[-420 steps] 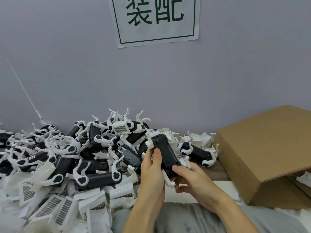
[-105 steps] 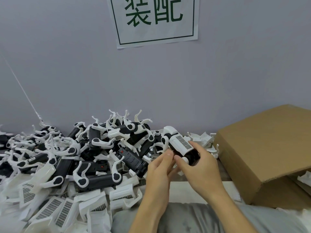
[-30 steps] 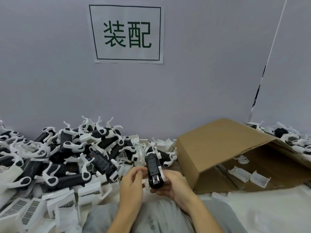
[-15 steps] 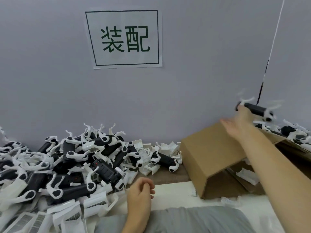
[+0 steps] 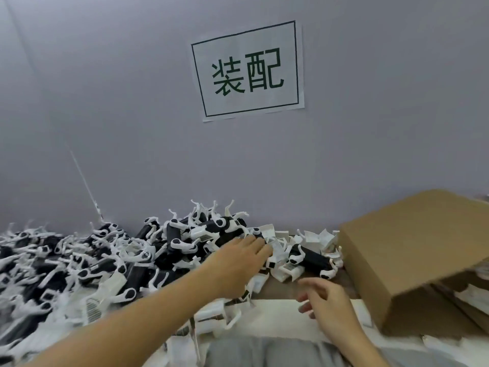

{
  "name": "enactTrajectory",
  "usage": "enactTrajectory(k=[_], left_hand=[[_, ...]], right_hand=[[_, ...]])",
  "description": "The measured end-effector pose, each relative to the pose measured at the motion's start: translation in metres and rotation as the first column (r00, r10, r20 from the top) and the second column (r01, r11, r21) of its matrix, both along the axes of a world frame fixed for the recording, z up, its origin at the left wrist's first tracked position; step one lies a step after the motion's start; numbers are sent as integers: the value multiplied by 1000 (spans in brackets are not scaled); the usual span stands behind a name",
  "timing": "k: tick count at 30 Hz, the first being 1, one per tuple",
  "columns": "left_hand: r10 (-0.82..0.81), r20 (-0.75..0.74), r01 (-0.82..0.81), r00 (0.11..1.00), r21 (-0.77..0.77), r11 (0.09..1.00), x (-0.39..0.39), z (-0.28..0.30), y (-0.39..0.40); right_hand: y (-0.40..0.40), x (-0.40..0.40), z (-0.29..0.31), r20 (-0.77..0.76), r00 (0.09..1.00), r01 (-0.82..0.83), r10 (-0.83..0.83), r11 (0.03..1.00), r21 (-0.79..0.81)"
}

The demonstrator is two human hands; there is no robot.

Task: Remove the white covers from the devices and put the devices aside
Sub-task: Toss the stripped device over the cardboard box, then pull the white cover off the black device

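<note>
A large heap of black devices with white clips (image 5: 111,263) fills the left and middle of the table. My left hand (image 5: 238,263) reaches out over the heap's right end, fingers extended onto the devices and loose white covers (image 5: 280,250) there; whether it holds one I cannot tell. One black device (image 5: 311,259) lies alone to the right among white covers. My right hand (image 5: 322,298) hovers low above the table's front edge, fingers loosely curled and holding nothing.
A brown cardboard box (image 5: 412,250) lies on its side at the right, with white covers in its opening (image 5: 473,295). A paper sign (image 5: 247,71) hangs on the grey wall. More white covers (image 5: 214,316) lie near the front edge.
My right hand has come back from the far right with nothing in it, the device it carried left there. My left hand has moved from the table edge out to the heap. The view swung left.
</note>
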State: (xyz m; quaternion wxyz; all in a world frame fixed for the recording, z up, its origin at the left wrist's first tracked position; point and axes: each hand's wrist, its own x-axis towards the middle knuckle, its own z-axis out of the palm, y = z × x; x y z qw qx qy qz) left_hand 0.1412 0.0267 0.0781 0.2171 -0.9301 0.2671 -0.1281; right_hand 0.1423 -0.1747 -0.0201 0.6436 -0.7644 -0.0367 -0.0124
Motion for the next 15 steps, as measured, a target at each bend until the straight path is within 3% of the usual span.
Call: enactTrajectory(k=[2,4,6,11,15], left_hand=[[160,-39,-155,986,104,982,14,16,23],[313,-178,-287,933,158,945,25,29,41],[365,-259,-306,894,241,921,34,31,51],[271,-169,-193,948,374,907,38,5,53],[167,-57,-144,984,292,946,36,1,62]], right_hand=[[-2,2,1,-10,1000,7,-7,1000,-1],[-1,2,0,-31,999,-12,11,1000,-20],[1,0,-1,-44,998,-38,36,998,-47],[-1,-3,-2,-39,998,-45,43,996,-72],[0,-1,-6,-54,998,-33,31,998,-47]])
